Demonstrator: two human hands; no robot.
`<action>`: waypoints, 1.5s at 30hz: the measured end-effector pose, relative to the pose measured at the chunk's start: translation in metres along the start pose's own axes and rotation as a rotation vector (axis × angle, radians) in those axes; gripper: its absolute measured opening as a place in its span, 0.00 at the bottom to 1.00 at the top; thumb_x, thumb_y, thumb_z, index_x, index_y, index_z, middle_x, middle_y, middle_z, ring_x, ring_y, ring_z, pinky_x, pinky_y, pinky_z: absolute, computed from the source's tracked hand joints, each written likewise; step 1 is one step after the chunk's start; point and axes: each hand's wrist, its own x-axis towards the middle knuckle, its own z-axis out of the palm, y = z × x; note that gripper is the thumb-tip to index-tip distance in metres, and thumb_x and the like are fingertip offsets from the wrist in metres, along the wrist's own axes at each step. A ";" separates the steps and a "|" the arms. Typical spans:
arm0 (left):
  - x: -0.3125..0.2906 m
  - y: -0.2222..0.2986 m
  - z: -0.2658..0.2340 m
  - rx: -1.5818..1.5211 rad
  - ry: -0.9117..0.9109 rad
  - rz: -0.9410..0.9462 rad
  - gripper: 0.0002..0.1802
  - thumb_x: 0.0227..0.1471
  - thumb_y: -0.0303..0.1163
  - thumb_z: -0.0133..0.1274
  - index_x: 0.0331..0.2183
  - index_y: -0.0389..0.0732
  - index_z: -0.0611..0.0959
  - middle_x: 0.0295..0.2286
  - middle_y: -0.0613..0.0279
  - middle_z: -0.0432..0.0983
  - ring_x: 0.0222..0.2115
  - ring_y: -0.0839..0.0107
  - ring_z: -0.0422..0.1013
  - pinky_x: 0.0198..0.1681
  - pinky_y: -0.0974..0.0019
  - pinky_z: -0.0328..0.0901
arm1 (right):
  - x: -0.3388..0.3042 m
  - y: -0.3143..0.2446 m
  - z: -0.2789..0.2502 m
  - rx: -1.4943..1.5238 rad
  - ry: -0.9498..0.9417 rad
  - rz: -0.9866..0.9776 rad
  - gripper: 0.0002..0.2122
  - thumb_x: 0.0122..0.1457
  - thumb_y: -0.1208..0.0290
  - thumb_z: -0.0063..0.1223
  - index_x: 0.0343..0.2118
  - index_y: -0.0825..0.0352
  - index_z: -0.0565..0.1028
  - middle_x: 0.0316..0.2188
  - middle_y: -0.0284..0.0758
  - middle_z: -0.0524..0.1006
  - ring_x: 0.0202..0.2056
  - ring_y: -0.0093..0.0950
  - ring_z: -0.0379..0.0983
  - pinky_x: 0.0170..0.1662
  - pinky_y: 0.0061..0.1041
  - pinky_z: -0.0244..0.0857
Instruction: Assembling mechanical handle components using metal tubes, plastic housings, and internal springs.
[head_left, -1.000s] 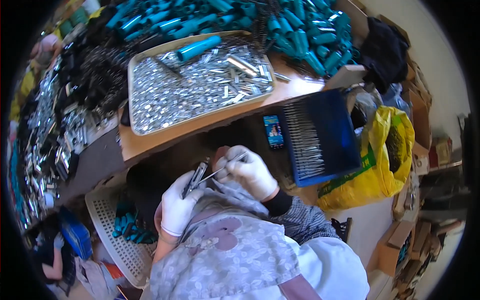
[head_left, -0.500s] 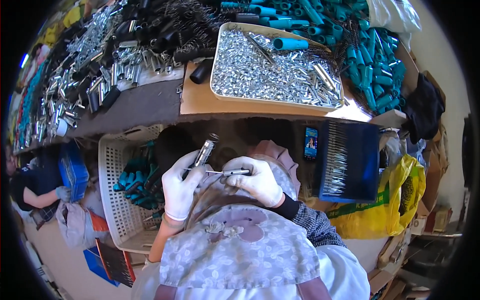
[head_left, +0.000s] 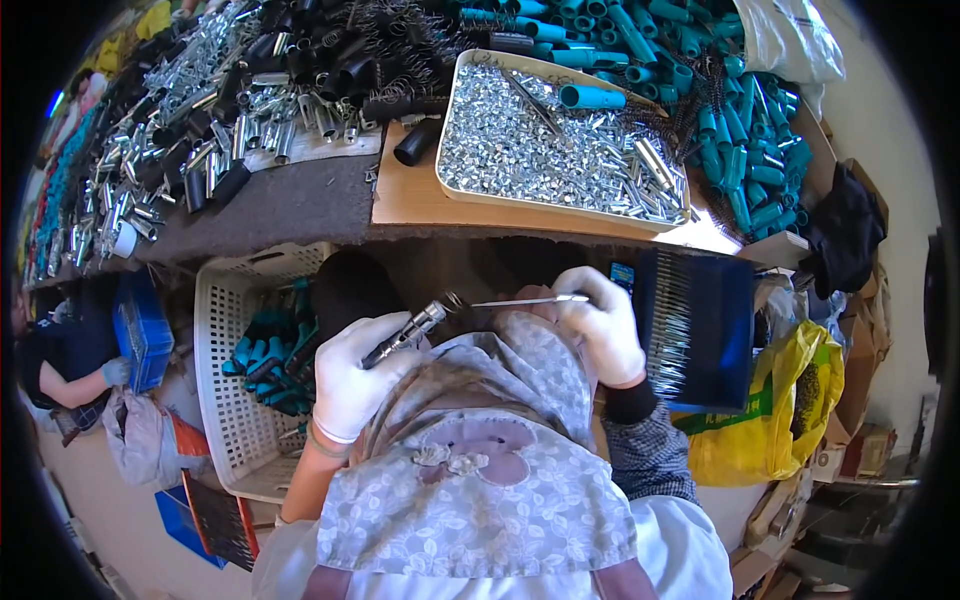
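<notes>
My left hand [head_left: 360, 375], in a white glove, is closed round a slim silver metal cylinder [head_left: 408, 334] that tilts up to the right. A small coil spring [head_left: 455, 301] sticks out of its upper end. To the right, my right hand [head_left: 608, 325], also gloved in white, pinches the thicker end of a thin metal rod [head_left: 520, 301]. The rod lies nearly level and its far tip points at the spring. Whether tip and spring touch I cannot tell.
On the bench ahead stands a cream tray [head_left: 540, 203] of small metal pieces, between black and silver parts and teal tubes [head_left: 740, 150]. Below are a white basket [head_left: 225, 400], a blue bin [head_left: 722, 340] holding thin rods and a yellow bag [head_left: 740, 455]. Another person's hand [head_left: 117, 372] is at far left.
My right hand has moved right and up, away from my left, drawing the rod along. The cylinder in my left hand now leans further to the right.
</notes>
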 end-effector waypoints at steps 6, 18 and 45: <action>0.000 0.000 0.002 0.199 -0.106 0.207 0.18 0.41 0.29 0.68 0.38 0.36 0.86 0.29 0.52 0.81 0.28 0.56 0.79 0.33 0.63 0.72 | 0.007 -0.029 -0.007 -0.198 -0.183 -0.054 0.08 0.53 0.73 0.55 0.34 0.71 0.77 0.29 0.28 0.75 0.32 0.17 0.69 0.38 0.19 0.65; -0.002 -0.001 0.010 0.118 -0.158 0.226 0.18 0.41 0.27 0.66 0.38 0.35 0.87 0.30 0.50 0.81 0.29 0.56 0.79 0.34 0.63 0.72 | 0.009 -0.023 0.025 -0.233 -0.356 -0.060 0.08 0.55 0.74 0.57 0.36 0.71 0.78 0.29 0.34 0.79 0.32 0.21 0.74 0.39 0.23 0.70; -0.003 0.000 0.011 0.079 -0.189 0.209 0.16 0.41 0.27 0.68 0.36 0.33 0.86 0.31 0.48 0.82 0.32 0.54 0.80 0.37 0.62 0.74 | -0.012 0.034 0.057 0.719 -0.367 0.058 0.31 0.70 0.52 0.47 0.63 0.75 0.61 0.59 0.52 0.70 0.59 0.40 0.69 0.63 0.41 0.63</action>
